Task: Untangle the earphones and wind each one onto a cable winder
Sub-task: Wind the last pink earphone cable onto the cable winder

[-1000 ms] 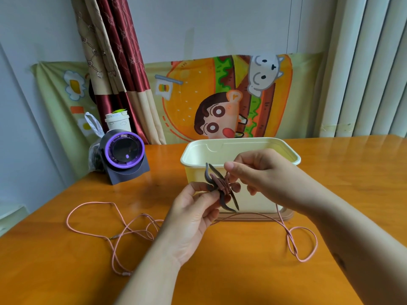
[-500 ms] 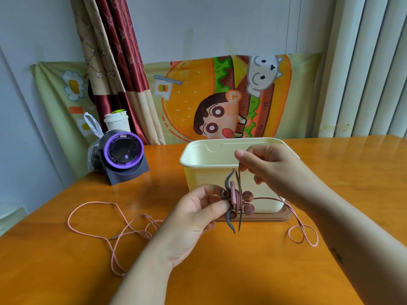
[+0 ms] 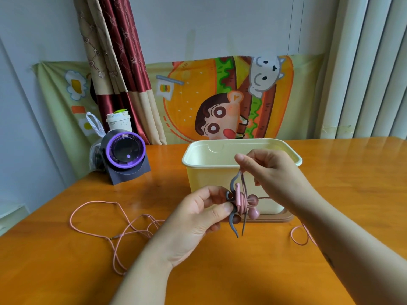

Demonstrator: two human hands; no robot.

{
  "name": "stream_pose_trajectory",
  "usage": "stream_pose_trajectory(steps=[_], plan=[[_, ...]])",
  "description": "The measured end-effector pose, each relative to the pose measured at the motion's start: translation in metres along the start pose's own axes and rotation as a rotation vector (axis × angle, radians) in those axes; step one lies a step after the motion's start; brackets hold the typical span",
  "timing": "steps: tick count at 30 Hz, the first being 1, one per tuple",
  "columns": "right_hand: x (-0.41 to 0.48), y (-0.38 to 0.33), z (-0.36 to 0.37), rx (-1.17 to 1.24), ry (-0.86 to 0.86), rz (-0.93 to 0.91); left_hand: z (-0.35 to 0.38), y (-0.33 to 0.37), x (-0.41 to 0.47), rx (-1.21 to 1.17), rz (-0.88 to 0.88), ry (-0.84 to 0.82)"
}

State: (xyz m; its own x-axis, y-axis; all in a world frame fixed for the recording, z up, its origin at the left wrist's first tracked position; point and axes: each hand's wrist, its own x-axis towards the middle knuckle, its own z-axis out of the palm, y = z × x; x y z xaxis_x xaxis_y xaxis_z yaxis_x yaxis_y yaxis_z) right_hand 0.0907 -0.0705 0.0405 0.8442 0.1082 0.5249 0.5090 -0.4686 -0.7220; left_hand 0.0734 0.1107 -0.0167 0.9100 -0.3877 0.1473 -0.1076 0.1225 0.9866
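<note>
Left hand (image 3: 198, 219) holds a grey cable winder (image 3: 231, 186) with curved prongs above the table (image 3: 352, 183), just in front of the cream box (image 3: 209, 179); the grip is clamped on it. Pink earphone cable (image 3: 240, 201) is wrapped in several turns round its middle, with two pink earbuds (image 3: 253, 199) on the right. Right hand (image 3: 273, 172) pinches the cable above the winder. A second pink earphone (image 3: 98, 202) lies loose on the table at left.
</note>
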Motion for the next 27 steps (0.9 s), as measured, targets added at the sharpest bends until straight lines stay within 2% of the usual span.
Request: stream_pose_trajectory(steps=[4, 7, 15, 21, 27], plan=[[0.001, 0.012, 0.008, 0.093, -0.134, 0.147, 0.001, 0.003, -0.001, -0.131, 0.040, 0.013], [-0.001, 0.019, 0.012, 0.107, -0.208, 0.201, 0.004, 0.011, -0.001, -0.287, 0.067, 0.120], [-0.011, 0.008, 0.026, -0.090, -0.457, 0.071, 0.008, 0.011, 0.005, -0.551, 0.053, 0.414], [-0.013, -0.001, 0.025, -0.256, -0.549, 0.002, 0.010, 0.007, 0.006, -0.544, 0.053, 0.486], [-0.015, -0.014, 0.013, -0.380, -0.593, -0.010, 0.008, 0.007, 0.004, -0.358, 0.063, 0.510]])
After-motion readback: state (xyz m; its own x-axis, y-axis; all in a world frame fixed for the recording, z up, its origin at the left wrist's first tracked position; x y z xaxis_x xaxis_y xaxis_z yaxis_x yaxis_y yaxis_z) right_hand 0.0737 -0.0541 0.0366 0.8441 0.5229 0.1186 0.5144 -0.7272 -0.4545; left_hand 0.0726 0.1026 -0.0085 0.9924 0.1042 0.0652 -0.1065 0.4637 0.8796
